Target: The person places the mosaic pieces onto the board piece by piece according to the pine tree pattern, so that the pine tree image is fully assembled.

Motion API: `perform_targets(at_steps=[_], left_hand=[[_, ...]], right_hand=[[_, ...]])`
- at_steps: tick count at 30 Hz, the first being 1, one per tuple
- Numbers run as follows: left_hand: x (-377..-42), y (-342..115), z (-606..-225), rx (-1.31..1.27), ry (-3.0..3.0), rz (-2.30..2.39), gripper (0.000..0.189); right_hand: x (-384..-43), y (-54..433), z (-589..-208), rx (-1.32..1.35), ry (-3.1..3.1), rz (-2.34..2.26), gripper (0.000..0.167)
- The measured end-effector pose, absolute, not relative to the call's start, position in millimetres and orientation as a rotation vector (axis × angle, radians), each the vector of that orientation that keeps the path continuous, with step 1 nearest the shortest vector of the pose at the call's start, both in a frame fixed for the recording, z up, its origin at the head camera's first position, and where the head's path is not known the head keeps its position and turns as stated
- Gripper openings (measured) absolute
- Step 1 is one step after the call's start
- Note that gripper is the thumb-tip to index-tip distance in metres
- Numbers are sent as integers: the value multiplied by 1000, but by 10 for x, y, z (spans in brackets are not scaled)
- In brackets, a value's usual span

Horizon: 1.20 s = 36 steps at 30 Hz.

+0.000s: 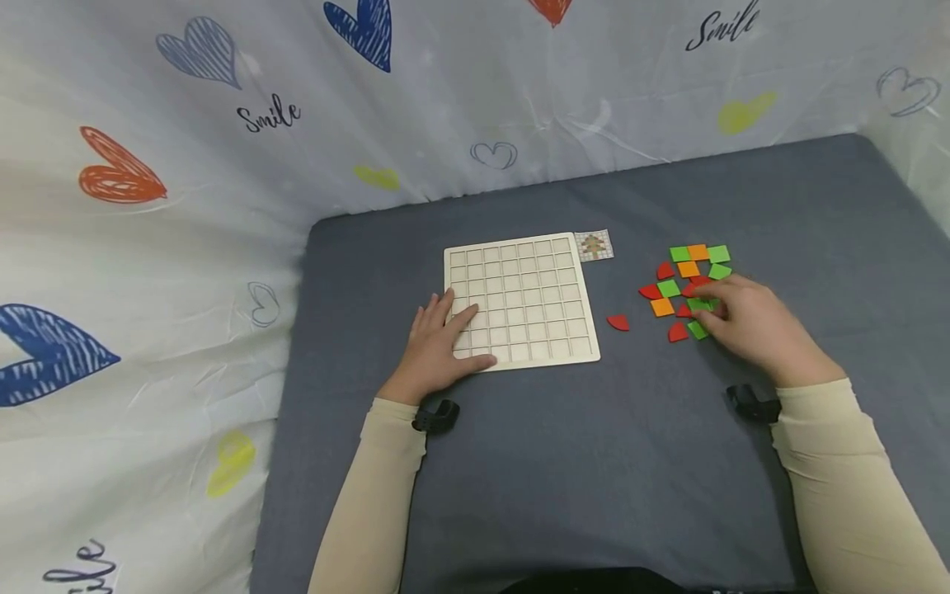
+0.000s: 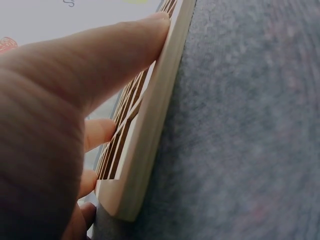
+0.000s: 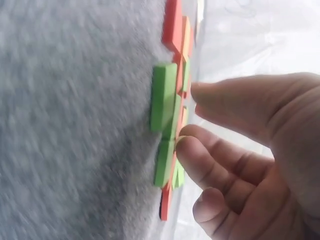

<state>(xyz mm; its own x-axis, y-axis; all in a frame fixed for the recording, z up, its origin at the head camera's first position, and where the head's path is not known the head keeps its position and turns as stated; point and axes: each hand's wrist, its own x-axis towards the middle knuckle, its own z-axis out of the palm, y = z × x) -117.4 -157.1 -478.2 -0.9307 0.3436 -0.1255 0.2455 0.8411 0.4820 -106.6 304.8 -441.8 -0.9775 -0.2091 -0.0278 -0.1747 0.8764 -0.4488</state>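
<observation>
A pale wooden grid board [image 1: 523, 302] lies on the table. My left hand [image 1: 434, 351] rests on its near left corner with fingers spread, and the thumb [image 2: 120, 50] lies along the board's near edge in the left wrist view. Farther right, my right hand [image 1: 760, 326] hovers over a group of flat tiles. Its thumb and index finger stand apart with nothing visible between them in the right wrist view. Close by these fingertips are green tiles [image 3: 164, 97] and a red tile [image 3: 172, 25]. Some of the tiles are hidden under the hand in the head view.
A small patterned card [image 1: 594, 246] touches the board's far right corner. One red quarter-round tile [image 1: 618, 322] lies alone between board and group. Orange tiles [image 1: 663, 308] lie among the red and green. A printed curtain [image 1: 445, 99] borders the grey-covered table's back and left.
</observation>
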Motion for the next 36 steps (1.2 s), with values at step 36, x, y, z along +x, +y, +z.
perform_targets(at_steps=[36], left_hand=[[-1167,-1602,-4820,509,2848,682,94]], right_hand=[[-1183,2882,-4462,-478,3001,-547,16]])
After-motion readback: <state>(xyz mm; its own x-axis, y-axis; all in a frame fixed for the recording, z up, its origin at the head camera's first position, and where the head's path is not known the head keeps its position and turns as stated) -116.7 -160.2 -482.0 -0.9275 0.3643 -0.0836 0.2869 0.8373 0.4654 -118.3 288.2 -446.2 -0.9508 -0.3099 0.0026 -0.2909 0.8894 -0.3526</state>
